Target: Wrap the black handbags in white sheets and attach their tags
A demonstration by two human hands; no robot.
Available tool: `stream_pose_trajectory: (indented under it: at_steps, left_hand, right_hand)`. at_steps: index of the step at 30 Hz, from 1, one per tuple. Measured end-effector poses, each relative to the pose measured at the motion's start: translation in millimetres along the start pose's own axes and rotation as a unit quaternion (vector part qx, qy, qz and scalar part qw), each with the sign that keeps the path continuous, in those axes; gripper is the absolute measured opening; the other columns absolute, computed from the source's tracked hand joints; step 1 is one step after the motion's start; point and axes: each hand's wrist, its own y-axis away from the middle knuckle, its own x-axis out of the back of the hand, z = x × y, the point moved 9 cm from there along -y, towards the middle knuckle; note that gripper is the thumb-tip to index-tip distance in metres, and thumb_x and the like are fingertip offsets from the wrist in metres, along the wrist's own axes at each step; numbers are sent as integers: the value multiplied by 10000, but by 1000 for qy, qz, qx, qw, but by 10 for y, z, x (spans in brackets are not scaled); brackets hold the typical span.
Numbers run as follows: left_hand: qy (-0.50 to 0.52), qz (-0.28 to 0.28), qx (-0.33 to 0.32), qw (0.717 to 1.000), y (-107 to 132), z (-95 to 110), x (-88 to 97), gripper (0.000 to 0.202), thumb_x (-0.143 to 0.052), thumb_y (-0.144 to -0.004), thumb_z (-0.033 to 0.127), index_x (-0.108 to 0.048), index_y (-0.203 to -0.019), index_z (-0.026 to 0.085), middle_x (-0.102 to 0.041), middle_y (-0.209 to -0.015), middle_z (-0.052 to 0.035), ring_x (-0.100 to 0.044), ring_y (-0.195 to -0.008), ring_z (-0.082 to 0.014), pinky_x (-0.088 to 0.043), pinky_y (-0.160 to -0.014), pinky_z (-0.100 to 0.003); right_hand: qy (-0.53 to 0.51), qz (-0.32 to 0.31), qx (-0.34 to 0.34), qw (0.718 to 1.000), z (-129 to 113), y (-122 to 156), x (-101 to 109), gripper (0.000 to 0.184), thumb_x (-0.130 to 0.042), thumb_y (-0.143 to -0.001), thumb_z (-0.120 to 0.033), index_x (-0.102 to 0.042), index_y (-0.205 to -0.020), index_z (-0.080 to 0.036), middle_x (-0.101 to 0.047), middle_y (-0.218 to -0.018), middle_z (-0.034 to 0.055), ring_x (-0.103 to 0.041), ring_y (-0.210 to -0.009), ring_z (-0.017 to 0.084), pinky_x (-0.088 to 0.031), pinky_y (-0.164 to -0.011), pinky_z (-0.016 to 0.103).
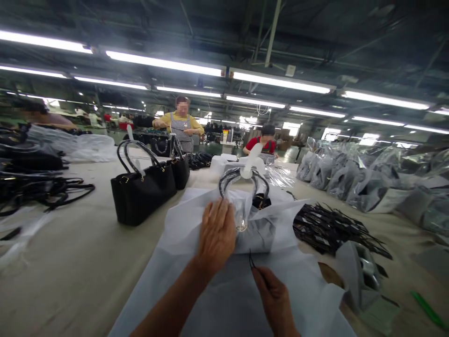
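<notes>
A handbag wrapped in white tissue paper (261, 236) stands in front of me, its black handles (227, 178) rising out of the top under clear film. My left hand (218, 234) lies flat against the paper on the bag's left side, fingers stretched out together. Low at the front, my right hand (275, 297) pinches a thin black cord (250, 258) whose loose end points up toward the bag. A large sheet of white paper (224, 299) spreads beneath both hands. Most of the bag's body is hidden by the paper.
Black handbags (140, 196) stand at left, near black straps (52, 192). On the right lie a pile of black corded tags (329, 227), a tape dispenser (359, 269) and a green tool (428, 309). Plastic-covered bags (336, 173) line the right side. Two co-workers are across the table.
</notes>
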Motion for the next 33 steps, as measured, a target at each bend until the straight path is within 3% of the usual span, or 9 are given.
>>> stream_pose_trajectory:
  at_steps: [2, 5, 7, 11, 14, 19, 22, 26, 33]
  left_hand:
    - [-88, -103, 28, 990, -16, -205, -255, 303, -441, -838, 65, -579, -1107, 38, -638, -1029, -178, -559, -1051, -307, -379, -977, -507]
    - [-98, -291, 15, 952, 306, -333, -672, 317, -398, -822, 16, -620, -1044, 66, -649, -911, -142, -602, -852, -254, -463, -813, -417]
    - [-59, -333, -1, 941, 505, -315, -756, 328, -431, -824, 45, -606, -1099, 80, -641, -978, -143, -595, -904, -259, -469, -815, -402]
    - [76, -312, 127, 938, 514, -488, -697, 215, -457, -871, 193, -661, -902, 133, -630, -979, -126, -580, -969, -264, -457, -894, -407]
    - [141, -266, 219, 928, 282, -665, -669, 270, -393, -863, 120, -639, -968, 155, -619, -1043, -110, -582, -988, -212, -447, -933, -350]
    - [358, -228, 442, 790, 118, -949, -914, 217, -473, -701, 46, -622, -821, 150, -642, -841, -54, -613, -807, -172, -508, -740, -277]
    - [416, -254, 470, 736, 70, -980, -1061, 181, -449, -619, 39, -578, -696, 138, -607, -661, -19, -592, -578, -132, -466, -517, -213]
    - [482, -275, 479, 680, 68, -990, -1161, 221, -429, -504, 41, -577, -645, 126, -568, -547, 3, -546, -469, -113, -406, -426, -190]
    - [527, -251, 480, 656, 108, -1019, -1210, 284, -464, -518, 99, -629, -748, 125, -591, -565, 5, -543, -480, -105, -415, -438, -194]
  right_hand:
    - [-1, -5, 10, 1000, -73, -28, 1, 368, -559, -810, -510, -676, -766, -165, -597, -626, 9, -541, -580, 132, -451, -555, 189]
    - [-1, -24, 33, 999, -262, -81, -42, 356, -548, -817, -491, -676, -766, -163, -575, -609, 4, -515, -559, 124, -430, -532, 194]
    - [-3, -31, 60, 998, -446, -162, -79, 342, -541, -816, -474, -671, -755, -164, -563, -600, 2, -497, -547, 121, -417, -523, 202]
    - [-19, -18, 102, 994, -809, -493, -174, 295, -537, -798, -440, -661, -742, -178, -523, -558, -20, -450, -518, 113, -385, -513, 218]
    - [-39, -6, 103, 994, -970, -824, -298, 257, -535, -781, -417, -657, -730, -197, -530, -560, -27, -455, -536, 115, -383, -527, 221]
    - [-43, -15, 85, 995, -1073, -1241, -571, 256, -516, -759, -393, -684, -754, -199, -587, -584, -19, -485, -546, 127, -389, -537, 234]
    - [-14, -17, 93, 995, -1131, -1368, -692, 268, -500, -761, -352, -704, -790, -181, -617, -605, -8, -507, -556, 131, -405, -580, 248]
    - [24, -31, 93, 995, -1154, -1476, -823, 277, -481, -794, -322, -712, -857, -182, -674, -695, 8, -564, -624, 142, -433, -647, 257]
    - [81, -95, 88, 988, -1069, -1614, -899, 250, -495, -805, -246, -725, -862, -167, -706, -800, 44, -605, -752, 168, -437, -738, 275]
